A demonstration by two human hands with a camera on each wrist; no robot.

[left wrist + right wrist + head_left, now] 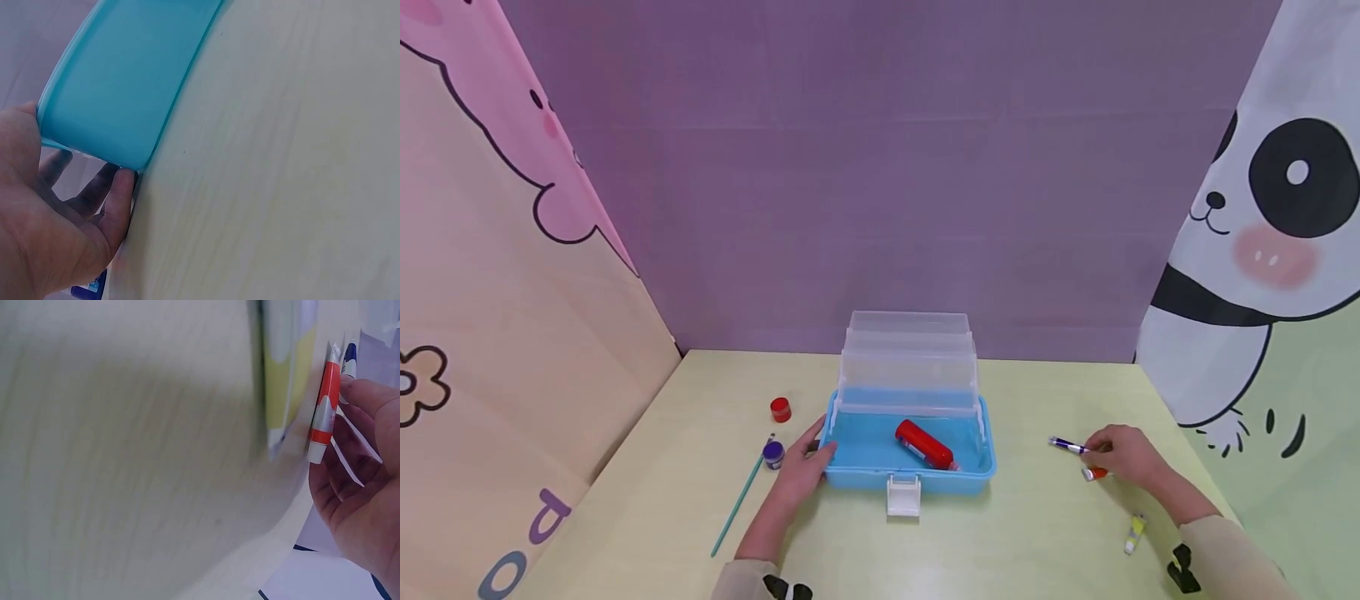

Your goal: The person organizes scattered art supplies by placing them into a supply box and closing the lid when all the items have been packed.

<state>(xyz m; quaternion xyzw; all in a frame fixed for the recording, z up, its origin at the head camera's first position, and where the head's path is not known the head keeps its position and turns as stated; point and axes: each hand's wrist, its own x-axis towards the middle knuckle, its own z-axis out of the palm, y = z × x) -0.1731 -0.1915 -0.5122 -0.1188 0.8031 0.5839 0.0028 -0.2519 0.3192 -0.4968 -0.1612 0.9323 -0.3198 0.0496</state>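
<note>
My left hand (805,473) holds the left end of a light-blue plastic box (857,479), whose clear lid (910,350) stands raised at the back. In the left wrist view the thumb lies at the box's rim and the fingertips touch its end wall. A red bottle (925,444) lies on its side inside. On the right, my right hand (1126,454) pinches the end of a blue-and-white paint tube (1066,445). Just beside those fingers an orange-red paint tube (325,403) lies on the table. Nearer the front is a yellow paint tube (1136,533).
Left of the box are a small red jar (780,409), a purple-capped jar (772,454) and a thin teal paintbrush (741,500). The box's white latch (903,497) hangs down in front. A purple wall (910,167) stands behind the pale table (1000,550).
</note>
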